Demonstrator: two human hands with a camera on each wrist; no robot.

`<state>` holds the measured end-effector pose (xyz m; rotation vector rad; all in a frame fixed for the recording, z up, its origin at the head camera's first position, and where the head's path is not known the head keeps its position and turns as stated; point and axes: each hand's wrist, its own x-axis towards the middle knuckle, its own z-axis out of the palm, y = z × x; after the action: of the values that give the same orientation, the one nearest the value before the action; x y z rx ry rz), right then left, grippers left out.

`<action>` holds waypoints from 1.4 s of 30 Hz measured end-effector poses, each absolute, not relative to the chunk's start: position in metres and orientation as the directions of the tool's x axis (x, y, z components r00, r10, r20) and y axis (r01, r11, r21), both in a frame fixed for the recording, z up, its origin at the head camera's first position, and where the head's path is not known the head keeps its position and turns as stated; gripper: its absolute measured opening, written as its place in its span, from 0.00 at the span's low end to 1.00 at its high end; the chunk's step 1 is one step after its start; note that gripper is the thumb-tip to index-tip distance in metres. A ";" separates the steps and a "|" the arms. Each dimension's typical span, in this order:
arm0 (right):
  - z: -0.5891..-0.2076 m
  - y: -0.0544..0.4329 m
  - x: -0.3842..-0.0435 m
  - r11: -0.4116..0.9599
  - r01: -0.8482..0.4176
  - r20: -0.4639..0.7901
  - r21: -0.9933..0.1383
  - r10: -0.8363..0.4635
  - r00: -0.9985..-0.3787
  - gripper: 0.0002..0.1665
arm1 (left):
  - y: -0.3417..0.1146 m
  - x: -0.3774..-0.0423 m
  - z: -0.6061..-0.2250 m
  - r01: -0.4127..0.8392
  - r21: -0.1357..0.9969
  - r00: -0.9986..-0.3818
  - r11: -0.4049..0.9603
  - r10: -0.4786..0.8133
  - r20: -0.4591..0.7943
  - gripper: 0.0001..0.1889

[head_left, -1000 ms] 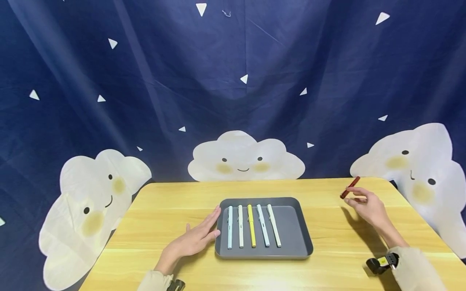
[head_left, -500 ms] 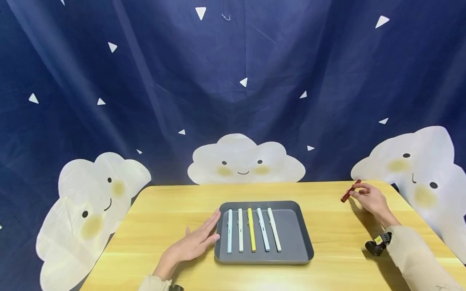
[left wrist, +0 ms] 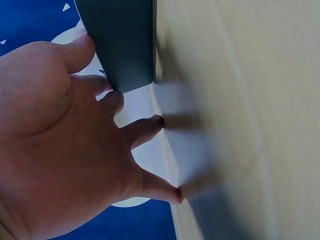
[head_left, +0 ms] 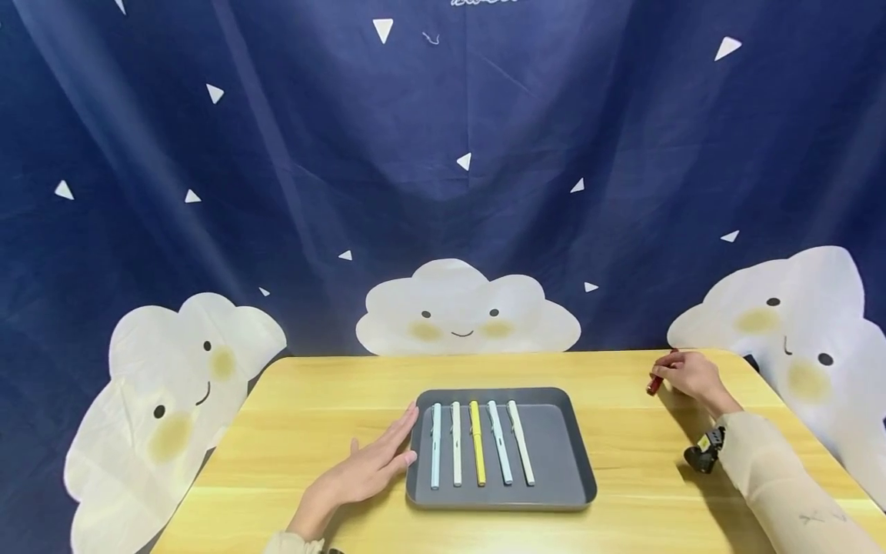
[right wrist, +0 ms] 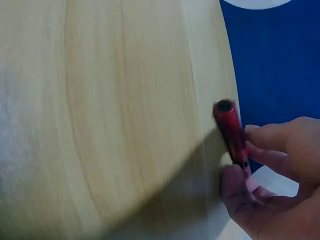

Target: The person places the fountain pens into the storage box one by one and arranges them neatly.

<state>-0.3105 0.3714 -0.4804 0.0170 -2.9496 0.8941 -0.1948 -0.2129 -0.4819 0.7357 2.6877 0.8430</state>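
Note:
My right hand (head_left: 692,375) pinches a dark red pen (right wrist: 231,129) between thumb and fingertips, close over the far right of the table. In the right wrist view the pen's open-looking round end faces the camera, and the fingers cover its other end. My left hand (head_left: 367,467) lies with straight fingers along the left side of a dark grey tray (head_left: 564,454). In the left wrist view its thumb and some fingertips are at the tray's side (left wrist: 122,45), while two other fingertips reach the tabletop.
Several pens lie side by side in the tray's left and middle part, among them a light blue pen (head_left: 435,446), a yellow pen (head_left: 477,442) and a white pen (head_left: 521,442). A dark blue curtain (head_left: 415,154) with clouds hangs behind the wooden table (head_left: 332,385).
My right hand has shifted toward the table's back edge and its fingers now cover more of the red pen. My left hand stays at the tray. The head view has tilted slightly.

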 end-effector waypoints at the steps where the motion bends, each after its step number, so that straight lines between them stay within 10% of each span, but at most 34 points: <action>1: -0.479 0.370 -0.309 0.833 -0.024 0.053 -0.553 0.006 -0.999 0.15 | -0.213 -0.195 -0.482 0.396 0.587 -0.847 0.706 0.527 -0.063 0.35; 25: -0.476 0.341 -0.280 0.554 0.037 -0.086 -0.832 -0.062 -0.994 0.20 | -0.212 -0.196 -0.482 0.387 0.578 -0.851 0.718 0.520 -0.076 0.35; 42: -0.474 0.309 -0.288 0.766 -0.046 -0.055 -0.642 -0.106 -0.993 0.17 | -0.212 -0.196 -0.482 0.382 0.578 -0.853 0.721 0.516 -0.080 0.36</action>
<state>-0.2877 0.3088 -0.4742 0.1317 -3.0342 1.0989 -0.1958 -0.2125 -0.4820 0.7137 2.6909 0.8260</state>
